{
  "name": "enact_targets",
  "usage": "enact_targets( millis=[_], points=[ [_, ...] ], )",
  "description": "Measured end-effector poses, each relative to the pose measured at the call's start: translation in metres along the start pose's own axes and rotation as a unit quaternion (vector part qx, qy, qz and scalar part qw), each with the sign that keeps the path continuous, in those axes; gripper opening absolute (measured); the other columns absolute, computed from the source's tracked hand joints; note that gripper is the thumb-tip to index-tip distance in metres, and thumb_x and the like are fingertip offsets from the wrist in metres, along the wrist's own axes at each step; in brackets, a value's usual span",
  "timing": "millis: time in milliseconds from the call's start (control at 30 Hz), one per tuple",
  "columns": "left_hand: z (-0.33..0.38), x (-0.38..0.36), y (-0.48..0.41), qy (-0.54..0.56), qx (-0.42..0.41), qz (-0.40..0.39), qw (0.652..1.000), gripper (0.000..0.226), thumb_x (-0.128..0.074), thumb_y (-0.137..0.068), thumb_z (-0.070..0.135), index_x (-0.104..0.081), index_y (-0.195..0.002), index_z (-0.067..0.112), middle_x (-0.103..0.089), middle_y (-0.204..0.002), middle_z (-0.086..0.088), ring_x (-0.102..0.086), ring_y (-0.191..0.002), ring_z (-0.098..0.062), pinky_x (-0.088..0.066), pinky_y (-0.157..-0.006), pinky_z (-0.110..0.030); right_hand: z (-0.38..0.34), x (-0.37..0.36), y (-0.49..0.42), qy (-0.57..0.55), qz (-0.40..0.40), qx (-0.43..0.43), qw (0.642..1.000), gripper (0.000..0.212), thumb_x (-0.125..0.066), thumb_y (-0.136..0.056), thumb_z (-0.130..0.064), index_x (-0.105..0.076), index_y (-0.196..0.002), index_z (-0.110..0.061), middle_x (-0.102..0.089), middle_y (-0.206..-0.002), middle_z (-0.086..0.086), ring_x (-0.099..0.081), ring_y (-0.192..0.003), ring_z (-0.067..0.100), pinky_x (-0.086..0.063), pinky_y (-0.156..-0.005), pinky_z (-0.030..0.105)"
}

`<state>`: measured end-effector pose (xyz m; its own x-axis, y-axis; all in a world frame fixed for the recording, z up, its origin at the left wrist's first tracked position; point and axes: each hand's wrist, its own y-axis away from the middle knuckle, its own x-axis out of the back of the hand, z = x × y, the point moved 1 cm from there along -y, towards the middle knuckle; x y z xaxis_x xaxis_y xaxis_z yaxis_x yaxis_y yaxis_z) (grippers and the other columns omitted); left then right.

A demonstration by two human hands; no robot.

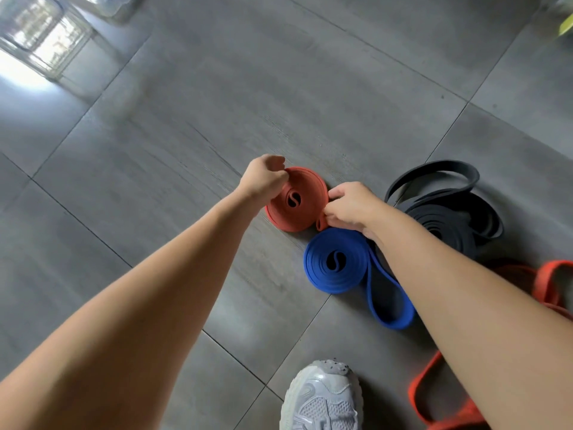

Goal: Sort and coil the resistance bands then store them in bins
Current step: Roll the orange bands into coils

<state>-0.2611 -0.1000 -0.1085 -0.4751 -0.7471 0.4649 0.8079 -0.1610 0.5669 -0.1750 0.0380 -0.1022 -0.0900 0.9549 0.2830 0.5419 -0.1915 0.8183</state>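
Forearms, two, bare: left forearm [139,305] enters from the near left and right forearm [465,305] from the near right, both reaching toward the bands.

Floor [186,119]: grey tiles, carrying every item below.

Black band [446,221]: far right, loosely wound, outer loops slack.

Blue band [316,268]: flat coil in the middle, its long tail loop trailing to the near right beside the right forearm.

Orange-red band [548,280]: right edge, uncoiled, partly hidden by the right forearm.

Shoe [325,398]: pale, at the near edge.

Red band [304,212]: tight flat coil on the floor, just beyond the blue band.

Left hand [263,178]: fingers curled, pinching the red band's far-left rim.

Right hand [350,209]: thumb and fingers pinching the small end loop at its near-right edge.

Bins: none identifiable.

Hazards, as judged: the red band's end looks unsecured, so easing either pinch could let the rubber spring open. The right wrist could also drag across the blue band's loose tail and unwind it.
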Motion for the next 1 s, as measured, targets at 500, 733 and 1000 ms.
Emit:
enact_targets(
  millis=[500,733,1000],
  points=[
    [-0.045,-0.009,0.021,-0.41,-0.197,-0.092,0.886,0.128,-0.079,-0.057,0.056,0.0,-0.151,0.02,0.005,-0.159,0.006,0.008,-0.146,-0.019,-0.004,-0.116,-0.046,-0.011,-0.011,0.007,0.267,-0.02,0.044,0.963,0.027,-0.043,-0.09,-0.005,-0.064,-0.107,-0.004,-0.062,-0.109,0.016,-0.058,-0.093,0.031,-0.05,-0.07,0.03],
    [-0.077,-0.012,0.041,-0.33,-0.091,0.075,0.937,0.127,-0.078,-0.058,0.054,-0.004,-0.149,0.007,-0.011,-0.156,-0.012,-0.009,-0.143,-0.029,-0.013,-0.115,-0.037,0.0,-0.003,0.01,0.239,-0.042,0.068,0.968,0.046,-0.041,-0.091,0.0,-0.059,-0.127,-0.024,-0.053,-0.137,0.003,-0.054,-0.116,0.022,-0.043,-0.086,0.023],
    [-0.063,-0.026,0.039,-0.316,-0.133,0.005,0.939,0.122,-0.08,-0.058,0.034,-0.002,-0.149,0.007,-0.017,-0.15,-0.01,-0.019,-0.134,-0.032,-0.026,-0.107,-0.039,-0.005,0.003,0.011,0.36,-0.043,0.07,0.929,0.035,-0.039,-0.088,-0.001,-0.065,-0.112,-0.005,-0.064,-0.116,0.013,-0.06,-0.088,0.026,-0.054,-0.077,0.032]
  ],
)
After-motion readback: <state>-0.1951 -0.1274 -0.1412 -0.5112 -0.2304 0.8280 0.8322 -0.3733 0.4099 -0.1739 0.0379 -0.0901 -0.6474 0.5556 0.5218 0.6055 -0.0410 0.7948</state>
